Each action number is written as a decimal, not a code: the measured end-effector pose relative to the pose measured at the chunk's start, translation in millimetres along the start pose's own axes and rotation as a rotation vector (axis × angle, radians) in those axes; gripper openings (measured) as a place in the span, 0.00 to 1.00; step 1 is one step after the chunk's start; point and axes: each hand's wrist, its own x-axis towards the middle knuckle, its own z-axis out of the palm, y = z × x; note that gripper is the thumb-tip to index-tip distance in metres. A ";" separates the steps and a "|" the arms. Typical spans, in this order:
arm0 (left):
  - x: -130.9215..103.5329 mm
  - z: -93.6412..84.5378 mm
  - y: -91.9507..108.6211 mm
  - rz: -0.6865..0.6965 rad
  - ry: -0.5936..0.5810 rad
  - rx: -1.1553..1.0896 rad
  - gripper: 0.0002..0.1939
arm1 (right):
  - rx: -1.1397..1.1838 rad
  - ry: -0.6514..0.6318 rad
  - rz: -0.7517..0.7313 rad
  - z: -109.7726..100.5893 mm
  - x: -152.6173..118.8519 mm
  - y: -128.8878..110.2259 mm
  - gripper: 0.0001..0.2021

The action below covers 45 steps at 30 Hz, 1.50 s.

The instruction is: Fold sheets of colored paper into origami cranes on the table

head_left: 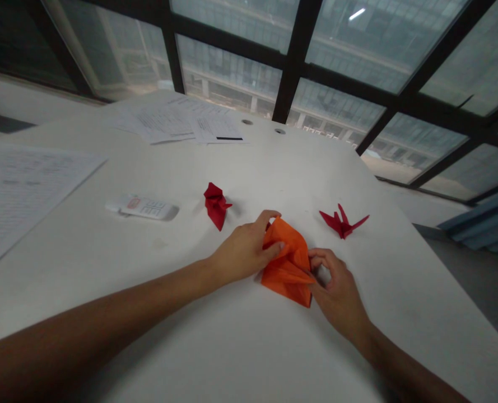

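A partly folded sheet of orange origami paper [288,268] sits between my two hands, its upper layer raised and creased. My left hand [249,246] grips its upper left edge, thumb on top and fingers behind. At the right edge, my right hand [336,288] pinches a fold between thumb and fingers. Beyond my left hand lies a red folded-paper figure [216,206]. A red paper crane [343,221] with spread wings stands past my right hand. A small patch of red shows by the orange paper's top left corner.
On the white table [181,347], a white remote control [148,207] lies to the left. Printed sheets [30,190] cover the left edge, and more papers [181,120] lie at the back. Dark-framed windows [240,61] stand behind the table. A blue curtain [479,224] hangs at the right.
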 end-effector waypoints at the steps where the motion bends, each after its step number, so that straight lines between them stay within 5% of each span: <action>1: 1.3 -0.3 -1.3 -0.007 -0.009 -0.011 0.22 | -0.035 -0.003 -0.008 -0.3 -0.2 -0.4 0.11; 4: 4.6 -0.8 -5.3 -0.005 -0.044 -0.036 0.11 | -0.119 -0.005 -0.045 -0.4 -1.2 -0.1 0.13; 8: 7.3 -0.4 -8.3 -0.011 -0.063 -0.132 0.16 | -0.190 -0.030 -0.178 0.0 -3.2 0.4 0.13; 12: 7.7 -2.2 -4.7 -0.056 -0.050 -0.221 0.21 | -0.301 -0.075 -0.351 0.5 -6.2 -3.2 0.25; 16: 6.3 -4.0 0.8 -0.068 -0.027 -0.289 0.21 | -0.383 -0.163 -0.433 1.2 -8.2 -7.6 0.23; 27: 4.5 2.6 6.5 -0.175 0.041 -0.177 0.28 | -0.388 -0.266 -0.519 -1.7 -8.2 -9.5 0.19; 35: 8.4 -0.1 5.9 -0.127 0.026 -0.195 0.24 | -0.348 -0.278 -0.567 -2.0 -7.3 -8.7 0.15; 41: 16.8 1.1 -10.9 -0.129 0.039 -0.310 0.10 | -0.391 -0.310 -0.576 -2.2 -8.2 -4.4 0.17; 45: 19.6 0.5 -19.6 -0.100 0.064 -0.388 0.10 | -0.394 -0.299 -0.567 -2.3 -8.2 -3.9 0.16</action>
